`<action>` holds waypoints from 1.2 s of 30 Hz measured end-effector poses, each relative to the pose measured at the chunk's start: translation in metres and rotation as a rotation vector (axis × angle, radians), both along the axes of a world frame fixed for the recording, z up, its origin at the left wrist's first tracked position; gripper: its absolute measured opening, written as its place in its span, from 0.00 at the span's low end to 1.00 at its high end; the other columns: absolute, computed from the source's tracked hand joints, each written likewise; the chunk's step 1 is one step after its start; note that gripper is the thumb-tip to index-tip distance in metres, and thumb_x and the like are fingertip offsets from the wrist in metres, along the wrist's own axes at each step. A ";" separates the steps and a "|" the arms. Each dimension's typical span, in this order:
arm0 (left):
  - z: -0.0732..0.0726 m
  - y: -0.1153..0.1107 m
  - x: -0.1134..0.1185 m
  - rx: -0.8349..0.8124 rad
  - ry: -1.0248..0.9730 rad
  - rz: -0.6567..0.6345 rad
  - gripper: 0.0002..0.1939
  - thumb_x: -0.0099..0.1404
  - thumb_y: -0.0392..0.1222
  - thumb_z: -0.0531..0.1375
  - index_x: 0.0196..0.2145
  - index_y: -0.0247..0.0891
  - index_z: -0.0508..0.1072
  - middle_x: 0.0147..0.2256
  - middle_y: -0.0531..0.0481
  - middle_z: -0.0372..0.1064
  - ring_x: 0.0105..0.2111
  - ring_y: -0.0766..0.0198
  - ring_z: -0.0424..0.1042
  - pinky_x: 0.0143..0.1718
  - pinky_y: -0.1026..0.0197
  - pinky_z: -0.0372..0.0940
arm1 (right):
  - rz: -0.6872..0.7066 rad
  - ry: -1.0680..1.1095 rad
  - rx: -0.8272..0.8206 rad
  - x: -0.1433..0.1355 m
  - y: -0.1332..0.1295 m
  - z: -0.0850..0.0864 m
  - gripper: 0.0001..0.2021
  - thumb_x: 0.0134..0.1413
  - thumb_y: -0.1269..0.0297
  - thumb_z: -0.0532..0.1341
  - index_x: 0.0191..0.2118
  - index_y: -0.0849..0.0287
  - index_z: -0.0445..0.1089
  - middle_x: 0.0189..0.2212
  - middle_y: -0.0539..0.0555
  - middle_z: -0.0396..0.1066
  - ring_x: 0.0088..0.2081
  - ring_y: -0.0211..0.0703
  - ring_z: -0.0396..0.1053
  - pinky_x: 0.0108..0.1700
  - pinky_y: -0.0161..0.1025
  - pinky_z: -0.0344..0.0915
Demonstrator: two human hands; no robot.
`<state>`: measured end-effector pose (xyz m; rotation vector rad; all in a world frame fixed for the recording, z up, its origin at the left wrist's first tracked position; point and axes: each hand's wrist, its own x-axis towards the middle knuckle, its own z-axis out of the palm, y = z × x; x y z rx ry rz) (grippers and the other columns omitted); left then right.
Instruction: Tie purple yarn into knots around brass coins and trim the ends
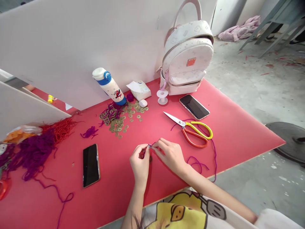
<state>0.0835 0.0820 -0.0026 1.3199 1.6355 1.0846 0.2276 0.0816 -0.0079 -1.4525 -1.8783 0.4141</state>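
My left hand [140, 160] is closed in a pinch on a short purple cord [144, 154], just above the red tabletop near its front edge. Fingertip to fingertip with it, my right hand [169, 155] pinches the thin end of the same cord. A small brownish round thing [150, 158], perhaps a coin, shows by the left thumb, partly hidden. Scissors [190, 128] with one yellow and one red handle lie beyond my right hand, blades pointing away to the left. A loose purple cord [215, 152] curls around and beneath their handles.
Holed brass coins [116, 124] and knotted purple cords spread near a bottle [108, 86]. Phones [91, 165] [194, 106] lie at left and right. A white backpack [188, 60], a spool [162, 97] and a tissue pack [140, 90] stand behind. Purple cord [35, 152] heaps at left.
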 end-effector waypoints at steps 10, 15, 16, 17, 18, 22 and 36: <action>0.007 -0.002 -0.005 0.053 0.124 -0.096 0.05 0.63 0.38 0.61 0.29 0.38 0.77 0.30 0.48 0.74 0.28 0.63 0.71 0.30 0.65 0.66 | 0.177 -0.132 -0.017 0.005 0.003 0.005 0.13 0.71 0.65 0.53 0.36 0.56 0.72 0.31 0.53 0.75 0.32 0.41 0.69 0.32 0.37 0.55; 0.013 0.001 -0.014 0.096 0.203 -0.253 0.07 0.63 0.33 0.59 0.30 0.39 0.77 0.30 0.48 0.74 0.27 0.62 0.72 0.30 0.64 0.65 | 0.206 -0.006 -0.136 0.006 0.006 0.005 0.09 0.70 0.66 0.55 0.36 0.55 0.70 0.33 0.52 0.74 0.34 0.41 0.70 0.33 0.34 0.56; 0.014 0.001 -0.016 0.101 0.213 -0.292 0.07 0.64 0.33 0.59 0.31 0.39 0.77 0.30 0.48 0.75 0.28 0.62 0.73 0.31 0.64 0.65 | 0.200 0.020 -0.167 0.006 0.006 0.004 0.09 0.69 0.66 0.56 0.36 0.55 0.69 0.33 0.51 0.74 0.34 0.40 0.70 0.32 0.34 0.56; 0.015 0.001 -0.018 0.103 0.220 -0.329 0.08 0.64 0.33 0.58 0.31 0.39 0.77 0.31 0.48 0.75 0.29 0.62 0.73 0.32 0.64 0.66 | 0.192 0.041 -0.200 0.007 0.006 0.004 0.08 0.68 0.67 0.57 0.36 0.55 0.69 0.34 0.51 0.74 0.34 0.40 0.70 0.32 0.33 0.56; 0.015 0.002 -0.019 0.103 0.222 -0.365 0.08 0.65 0.32 0.58 0.32 0.39 0.77 0.31 0.48 0.75 0.30 0.62 0.74 0.33 0.64 0.66 | 0.183 0.056 -0.230 0.007 0.006 0.005 0.07 0.67 0.68 0.57 0.36 0.55 0.69 0.34 0.50 0.73 0.34 0.40 0.70 0.31 0.33 0.55; 0.016 0.002 -0.022 0.094 0.208 -0.437 0.09 0.65 0.33 0.57 0.31 0.39 0.77 0.33 0.48 0.76 0.31 0.61 0.74 0.34 0.64 0.66 | 0.174 0.083 -0.300 0.008 0.006 0.006 0.06 0.65 0.71 0.59 0.35 0.55 0.68 0.34 0.48 0.73 0.34 0.39 0.70 0.30 0.32 0.54; 0.012 0.004 -0.024 -0.048 -0.151 -0.339 0.08 0.62 0.42 0.63 0.29 0.36 0.79 0.32 0.45 0.75 0.30 0.61 0.74 0.31 0.64 0.71 | 0.153 0.339 -0.297 0.012 0.009 -0.001 0.06 0.63 0.71 0.59 0.36 0.56 0.72 0.33 0.51 0.72 0.34 0.41 0.70 0.38 0.37 0.64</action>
